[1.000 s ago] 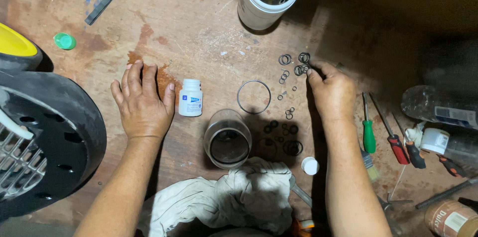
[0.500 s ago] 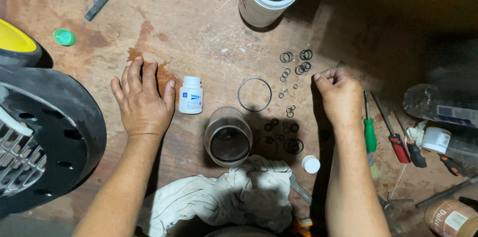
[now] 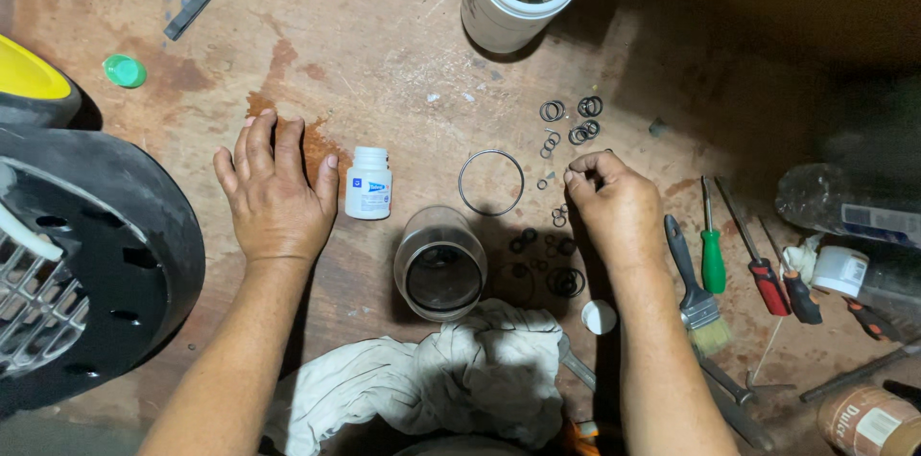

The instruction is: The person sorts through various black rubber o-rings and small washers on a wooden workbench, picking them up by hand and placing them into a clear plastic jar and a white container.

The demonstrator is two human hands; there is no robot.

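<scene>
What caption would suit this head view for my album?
Left hand flat on a worn table beside a small white bottle; right hand pinching among small black rings.

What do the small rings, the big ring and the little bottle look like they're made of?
The small rings look like black rubber: dull, dark and thin. The big ring is grey with a faint sheen, so perhaps metal, though rubber is possible. The little bottle looks like white plastic: opaque and smooth, with a matching cap.
</scene>
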